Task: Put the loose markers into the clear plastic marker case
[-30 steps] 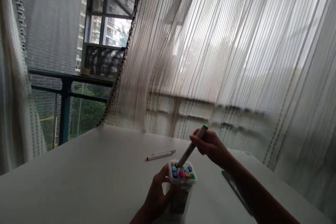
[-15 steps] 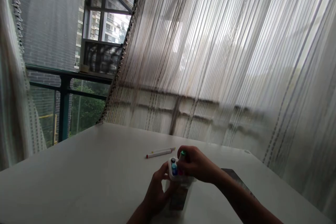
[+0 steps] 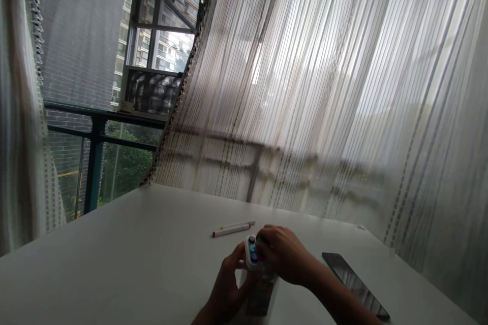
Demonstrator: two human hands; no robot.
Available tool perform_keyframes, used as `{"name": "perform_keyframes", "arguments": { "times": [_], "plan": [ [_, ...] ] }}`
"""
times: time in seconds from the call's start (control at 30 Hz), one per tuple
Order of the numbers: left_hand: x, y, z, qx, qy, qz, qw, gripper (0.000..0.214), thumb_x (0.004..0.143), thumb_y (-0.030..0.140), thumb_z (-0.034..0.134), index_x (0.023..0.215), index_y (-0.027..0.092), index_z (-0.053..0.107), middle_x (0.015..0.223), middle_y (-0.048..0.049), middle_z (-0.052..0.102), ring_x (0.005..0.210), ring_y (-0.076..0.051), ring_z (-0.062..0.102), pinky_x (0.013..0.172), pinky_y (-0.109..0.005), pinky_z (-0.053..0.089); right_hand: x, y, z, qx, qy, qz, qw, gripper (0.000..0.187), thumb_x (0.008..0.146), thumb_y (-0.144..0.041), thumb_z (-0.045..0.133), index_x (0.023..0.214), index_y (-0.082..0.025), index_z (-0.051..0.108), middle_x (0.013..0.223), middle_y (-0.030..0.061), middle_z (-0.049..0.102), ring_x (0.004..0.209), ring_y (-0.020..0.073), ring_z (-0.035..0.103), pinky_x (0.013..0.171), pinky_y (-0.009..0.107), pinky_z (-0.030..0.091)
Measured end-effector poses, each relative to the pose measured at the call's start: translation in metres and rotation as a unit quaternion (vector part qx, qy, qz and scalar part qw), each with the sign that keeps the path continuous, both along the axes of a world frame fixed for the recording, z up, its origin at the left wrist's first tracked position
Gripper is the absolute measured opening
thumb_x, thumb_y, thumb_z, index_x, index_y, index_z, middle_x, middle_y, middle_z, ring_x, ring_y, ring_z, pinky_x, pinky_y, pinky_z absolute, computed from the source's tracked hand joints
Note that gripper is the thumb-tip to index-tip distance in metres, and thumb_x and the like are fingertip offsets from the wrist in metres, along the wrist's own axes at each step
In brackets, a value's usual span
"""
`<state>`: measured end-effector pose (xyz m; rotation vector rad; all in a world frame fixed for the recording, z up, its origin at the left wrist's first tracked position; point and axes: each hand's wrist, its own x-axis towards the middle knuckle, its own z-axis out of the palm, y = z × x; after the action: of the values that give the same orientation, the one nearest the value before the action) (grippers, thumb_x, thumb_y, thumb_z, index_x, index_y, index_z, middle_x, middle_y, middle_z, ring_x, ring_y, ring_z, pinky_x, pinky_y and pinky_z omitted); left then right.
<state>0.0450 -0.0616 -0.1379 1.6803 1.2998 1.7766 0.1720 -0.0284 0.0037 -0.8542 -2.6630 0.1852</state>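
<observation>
My left hand (image 3: pixel 227 278) is wrapped round the left side of a clear plastic marker case (image 3: pixel 250 265), which stands upright on the table. Several marker caps, black and blue among them, show in its open top. Over the right part of that top is my right hand (image 3: pixel 284 254), its fingers closed on a green-capped marker (image 3: pixel 260 238). Most of this marker is hidden by the fingers, and I cannot see how deep in the case it sits. Beyond the case lie a white marker with red ends (image 3: pixel 231 231) and a thinner-looking one with yellow ends (image 3: pixel 227 226).
A dark phone (image 3: pixel 354 284) lies flat on the white table (image 3: pixel 114 264), right of the case and partly behind my right forearm. A striped sheer curtain (image 3: pixel 305 86) hangs along the far edge. At the left, a railing (image 3: pixel 97 157) shows outside.
My right hand has come down with the green-capped marker, closer to the case top. The view has shifted slightly, and more of the phone shows. My left hand keeps its hold.
</observation>
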Motion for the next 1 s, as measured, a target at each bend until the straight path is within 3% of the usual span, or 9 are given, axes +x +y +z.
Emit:
{"name": "perform_keyframes", "arguments": {
  "times": [0.1,0.2,0.33,0.4,0.53,0.63,0.8,0.9,1.0],
  "plan": [
    [-0.001,0.004,-0.01,-0.003,-0.007,-0.013,1.0,0.055,0.076,0.044,0.056,0.123,0.02,0.046,0.118,-0.0107,0.056,0.104,-0.026,0.052,0.087,-0.034,0.045,0.003,-0.002,0.001,-0.009,0.009,0.008,1.0,0.02,0.078,-0.022,0.044,0.069,-0.015,0.06,0.072,0.0062,0.059,0.059,0.0124,0.049,0.056,0.025,0.034],
    [-0.003,0.006,-0.017,0.005,-0.038,-0.015,0.999,0.06,0.073,0.047,0.059,0.124,0.018,0.045,0.125,-0.0127,0.051,0.108,-0.027,0.05,0.092,-0.036,0.042,0.013,0.004,-0.003,-0.047,0.131,0.018,0.99,0.02,0.078,-0.028,0.048,0.088,-0.016,0.06,0.076,0.0052,0.058,0.061,0.013,0.05,0.058,0.025,0.038],
    [-0.013,0.012,-0.004,0.04,-0.125,-0.055,0.99,0.063,0.078,0.059,0.04,0.121,0.013,0.046,0.115,-0.0143,0.056,0.101,-0.026,0.054,0.089,-0.036,0.043,0.028,0.03,-0.035,-0.088,0.378,-0.039,0.921,0.033,0.077,-0.045,0.049,0.084,-0.014,0.058,0.068,0.0039,0.055,0.06,0.0145,0.049,0.057,0.027,0.041],
    [-0.024,0.021,0.012,0.027,-0.134,-0.017,0.99,0.06,0.081,0.058,0.031,0.113,0.011,0.052,0.104,-0.0133,0.06,0.093,-0.024,0.057,0.085,-0.036,0.045,0.03,0.047,-0.062,-0.137,0.431,-0.066,0.89,0.038,0.072,-0.053,0.05,0.072,-0.015,0.058,0.058,0.0016,0.05,0.052,0.0136,0.046,0.047,0.026,0.037],
    [-0.047,0.047,0.031,-0.128,0.101,0.126,0.979,0.04,0.079,0.039,0.045,0.106,0.012,0.057,0.104,-0.0102,0.062,0.093,-0.02,0.057,0.083,-0.03,0.044,0.023,0.073,-0.12,-0.257,0.409,-0.116,0.868,0.038,0.068,-0.052,0.049,0.063,-0.016,0.057,0.049,-0.0001,0.047,0.042,0.0127,0.041,0.04,0.026,0.032],
    [-0.058,0.063,0.019,-0.204,0.246,0.17,0.932,0.036,0.073,0.025,0.052,0.107,0.015,0.058,0.11,-0.0084,0.06,0.103,-0.021,0.052,0.09,-0.031,0.038,0.018,0.081,-0.148,-0.238,0.409,-0.146,0.869,0.031,0.064,-0.045,0.053,0.069,-0.016,0.061,0.056,0.0033,0.056,0.053,0.0179,0.051,0.051,0.03,0.041],
    [-0.068,0.07,-0.015,-0.28,0.352,0.175,0.876,0.033,0.071,0.017,0.05,0.103,0.021,0.06,0.114,-0.0043,0.059,0.11,-0.02,0.048,0.092,-0.03,0.034,0.02,0.082,-0.162,-0.193,0.387,-0.155,0.888,0.028,0.064,-0.035,0.053,0.084,-0.017,0.062,0.062,0.0042,0.06,0.062,0.0214,0.055,0.062,0.033,0.044],
    [-0.07,0.071,-0.02,-0.289,0.364,0.176,0.868,0.028,0.076,0.019,0.046,0.1,0.022,0.06,0.108,-0.0032,0.061,0.104,-0.017,0.052,0.089,-0.028,0.036,0.022,0.083,-0.165,-0.193,0.383,-0.151,0.891,0.029,0.063,-0.031,0.053,0.087,-0.017,0.061,0.064,0.004,0.06,0.064,0.0216,0.056,0.064,0.033,0.043],
    [-0.07,0.079,-0.017,-0.29,0.377,0.188,0.859,0.041,0.075,0.024,0.049,0.115,0.02,0.052,0.119,-0.0058,0.055,0.108,-0.019,0.048,0.089,-0.028,0.036,0.021,0.085,-0.168,-0.202,0.38,-0.149,0.89,0.029,0.063,-0.029,0.053,0.088,-0.016,0.06,0.064,0.0039,0.06,0.063,0.0213,0.056,0.064,0.033,0.043]
  ]
}}
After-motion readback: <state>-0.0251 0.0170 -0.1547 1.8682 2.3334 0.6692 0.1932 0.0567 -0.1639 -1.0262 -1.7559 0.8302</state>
